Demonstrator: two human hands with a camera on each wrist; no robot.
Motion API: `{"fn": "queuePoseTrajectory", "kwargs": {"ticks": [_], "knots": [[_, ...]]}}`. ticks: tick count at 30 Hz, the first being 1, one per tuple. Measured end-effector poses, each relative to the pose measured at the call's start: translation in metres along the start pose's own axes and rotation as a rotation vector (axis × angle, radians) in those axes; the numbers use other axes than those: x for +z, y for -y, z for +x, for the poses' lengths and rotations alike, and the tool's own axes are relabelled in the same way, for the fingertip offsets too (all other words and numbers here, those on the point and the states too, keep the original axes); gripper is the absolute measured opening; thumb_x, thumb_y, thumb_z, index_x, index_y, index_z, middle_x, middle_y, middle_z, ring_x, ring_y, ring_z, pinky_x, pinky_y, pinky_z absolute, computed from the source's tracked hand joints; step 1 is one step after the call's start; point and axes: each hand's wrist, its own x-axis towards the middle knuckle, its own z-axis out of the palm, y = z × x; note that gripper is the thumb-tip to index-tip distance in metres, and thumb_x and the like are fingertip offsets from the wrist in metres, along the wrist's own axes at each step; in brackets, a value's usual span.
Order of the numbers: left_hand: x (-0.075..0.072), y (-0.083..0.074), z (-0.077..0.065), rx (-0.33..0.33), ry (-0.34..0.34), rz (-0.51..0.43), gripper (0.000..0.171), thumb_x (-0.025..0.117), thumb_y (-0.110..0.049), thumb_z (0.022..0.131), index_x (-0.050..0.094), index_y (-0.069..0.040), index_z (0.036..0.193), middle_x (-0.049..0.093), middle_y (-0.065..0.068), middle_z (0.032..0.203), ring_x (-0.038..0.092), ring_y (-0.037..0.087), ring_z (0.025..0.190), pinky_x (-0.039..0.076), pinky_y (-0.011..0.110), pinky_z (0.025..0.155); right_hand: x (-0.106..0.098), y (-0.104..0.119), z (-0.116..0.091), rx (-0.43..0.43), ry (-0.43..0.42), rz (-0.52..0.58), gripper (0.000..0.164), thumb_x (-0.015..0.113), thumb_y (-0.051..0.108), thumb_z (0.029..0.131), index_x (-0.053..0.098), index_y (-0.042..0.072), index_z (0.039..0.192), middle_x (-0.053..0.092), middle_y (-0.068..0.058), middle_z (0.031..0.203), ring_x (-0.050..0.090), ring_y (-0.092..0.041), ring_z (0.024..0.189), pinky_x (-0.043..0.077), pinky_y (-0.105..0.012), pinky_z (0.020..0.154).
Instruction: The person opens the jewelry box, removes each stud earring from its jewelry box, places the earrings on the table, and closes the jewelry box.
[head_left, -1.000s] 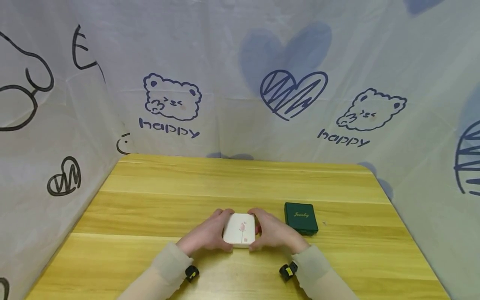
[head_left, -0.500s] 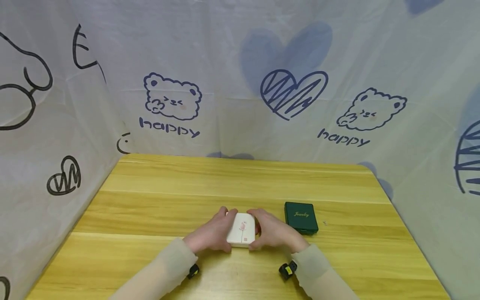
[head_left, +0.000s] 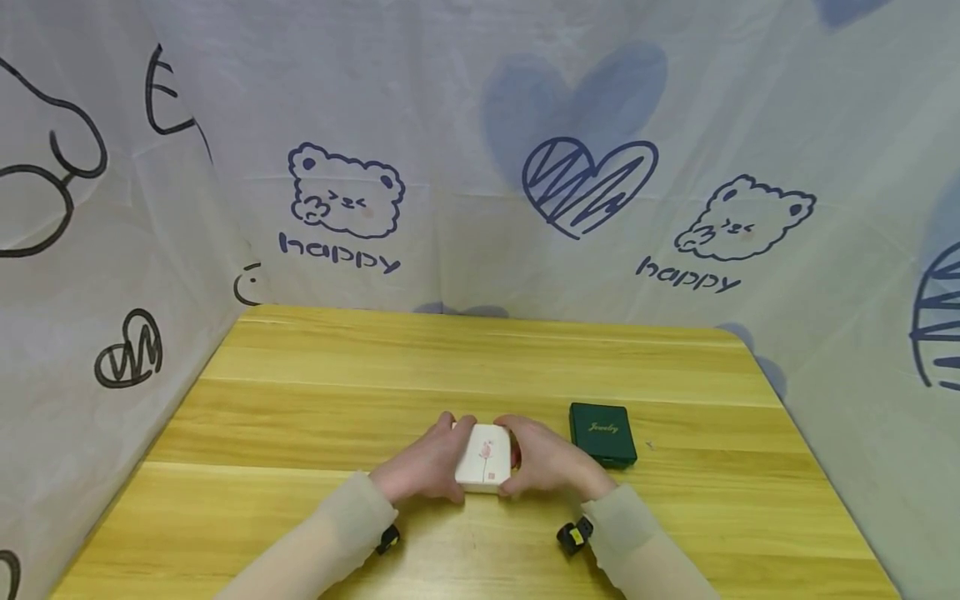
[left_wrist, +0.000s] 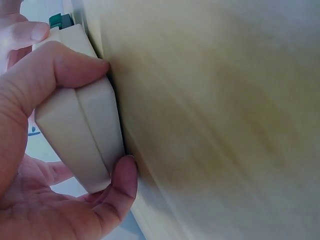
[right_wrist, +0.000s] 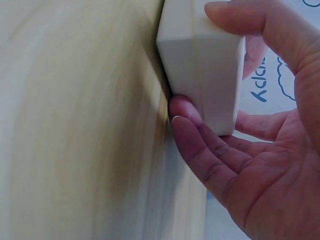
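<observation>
Both hands hold a small white box [head_left: 483,457] with rounded corners and a pink flower printed on its lid. My left hand [head_left: 422,468] grips the left side, thumb at the near corner and fingers at the far one. From the right, my right hand [head_left: 546,460] grips the opposite side the same way. A seam between lid and base runs along the box wall [left_wrist: 82,122] in the left wrist view. In the right wrist view, fingertips [right_wrist: 187,132] lie low on the box, by the tabletop. Something red shows partly behind the right hand.
A dark green flat box [head_left: 602,435] marked "Jewelry" lies on the wooden table [head_left: 420,358], just beyond the right hand. A tiny pale speck [head_left: 650,445] is right of it. White cloth [head_left: 465,225] with drawings hangs behind the table and along its sides.
The left hand has shifted slightly right and now covers more of the white box's left edge. The right hand and both boxes stay nearly where they were.
</observation>
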Motion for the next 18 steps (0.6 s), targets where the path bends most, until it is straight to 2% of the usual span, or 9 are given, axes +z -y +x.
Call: {"fn": "queuePoseTrajectory", "kwargs": {"ticks": [8,18], "knots": [[-0.0021,-0.0001,0.0004,0.001,0.010,-0.007,0.105,0.085,-0.015,0.043,0.032,-0.005,0.133,0.043,0.015,0.108,0.046,0.018,0.083,0.045,0.031,0.072,0.0024,0.0002,-0.0013,0.012,-0.031,0.019,0.087,0.085,0.026,0.059,0.039,0.007,0.130,0.048,0.004,0.099,0.051,-0.011,0.075,0.045,-0.024,0.063],[-0.0045,-0.0001,-0.0003,0.001,0.022,-0.020,0.100,0.083,-0.013,0.046,0.033,-0.007,0.132,0.042,0.013,0.106,0.045,0.017,0.081,0.043,0.029,0.068,-0.0004,-0.0012,-0.0004,0.011,-0.009,0.036,0.085,0.083,0.027,0.061,0.039,0.007,0.131,0.050,0.005,0.098,0.053,-0.013,0.077,0.046,-0.024,0.064]]}}
